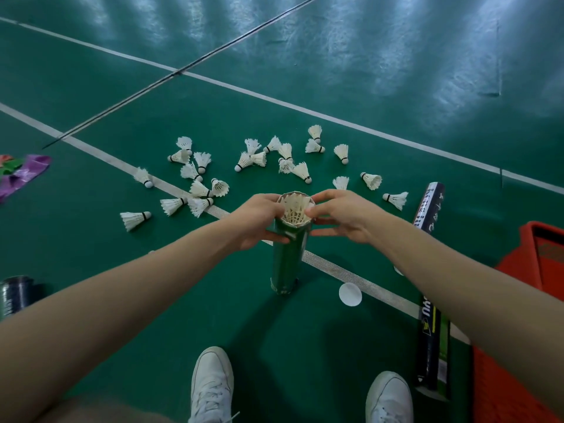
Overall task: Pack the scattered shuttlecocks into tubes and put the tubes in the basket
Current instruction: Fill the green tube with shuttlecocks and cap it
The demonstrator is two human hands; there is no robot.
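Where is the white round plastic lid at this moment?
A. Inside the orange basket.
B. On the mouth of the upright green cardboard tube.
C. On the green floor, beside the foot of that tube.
C: the white round plastic lid lies flat on the green floor, right of the foot of the upright green cardboard tube, whose mouth is open.

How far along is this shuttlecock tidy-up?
Early. The green tube looks nearly full; the left hand grips it, the right hand is at its rim. A white lid lies loose, about twenty shuttlecocks lie scattered, and the visible part of the red basket holds no tube.
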